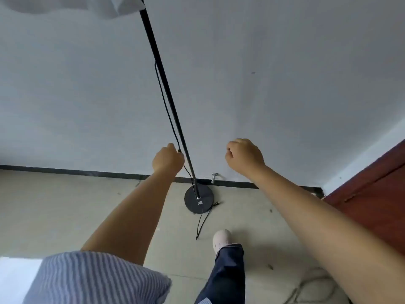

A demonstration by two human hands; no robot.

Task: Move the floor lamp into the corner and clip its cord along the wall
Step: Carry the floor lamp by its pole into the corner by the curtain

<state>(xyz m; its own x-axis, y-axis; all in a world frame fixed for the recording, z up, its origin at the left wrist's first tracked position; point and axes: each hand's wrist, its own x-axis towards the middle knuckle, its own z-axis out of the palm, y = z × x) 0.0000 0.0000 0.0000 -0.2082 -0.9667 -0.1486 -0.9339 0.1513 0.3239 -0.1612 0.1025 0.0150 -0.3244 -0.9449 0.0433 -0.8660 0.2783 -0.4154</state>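
A: How far along does this look?

B: Early to middling, I'd judge. The floor lamp [166,84] stands against the wall [263,73] with its round base [198,199] at the skirting — but the corner lies off at about 3 o'clock, by the red-brown door [372,194], so the move seems unfinished.

A: And the cord?

B: The cord [163,95] hangs loose beside the pole, trails over the base and ends on the floor [65,205] toward 6 o'clock. No clips visible, so the clipping is all left.

A: The hands?

B: The left hand [168,160] is curled around the cord just beside the pole. The right hand [244,155] is a loose fist holding nothing, apart from the lamp.

A: Obstacles?

B: A small metal fitting [214,177] juts from the skirting just right of the base, and the person's shoe [221,240] is near the cord's end — a snag risk.
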